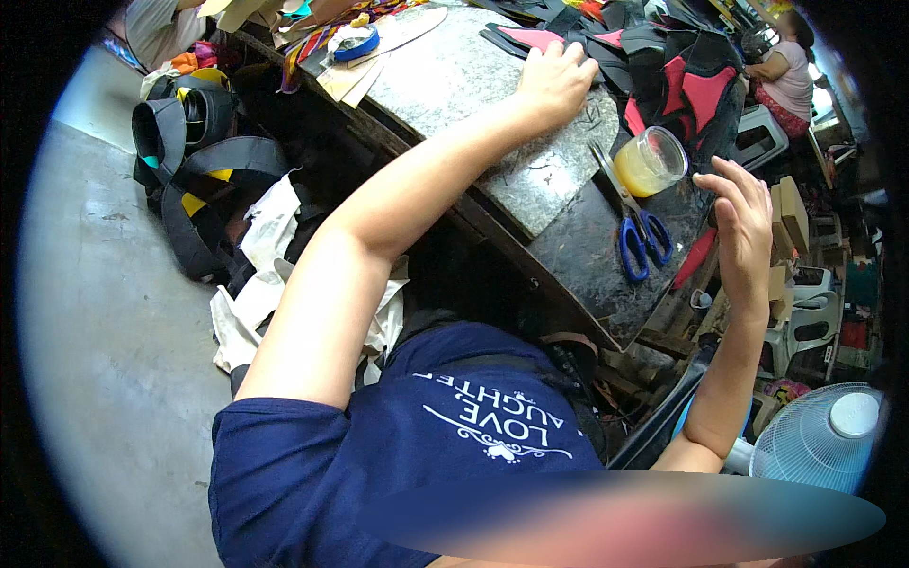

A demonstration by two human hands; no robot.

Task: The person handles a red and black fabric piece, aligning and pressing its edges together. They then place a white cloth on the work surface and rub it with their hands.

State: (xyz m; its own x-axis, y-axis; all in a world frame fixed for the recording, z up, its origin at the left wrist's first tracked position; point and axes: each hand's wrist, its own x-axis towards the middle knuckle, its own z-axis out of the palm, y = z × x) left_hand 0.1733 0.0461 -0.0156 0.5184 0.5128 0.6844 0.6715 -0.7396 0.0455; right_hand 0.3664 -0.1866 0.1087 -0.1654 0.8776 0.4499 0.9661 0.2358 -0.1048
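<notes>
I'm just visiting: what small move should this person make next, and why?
Perhaps draw the flat pink-and-black piece nearer with the left hand, which is right at its edge; the mottled grey slab lies just on its near side. The right hand, raised beside the clear jar of yellow liquid, looks empty.

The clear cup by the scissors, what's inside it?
Inside the cup is some yellow stuff that doesn't reach the rim. It looks cloudy and covers the inside of the bottom, so I can't see whether anything is hidden down there.
</notes>
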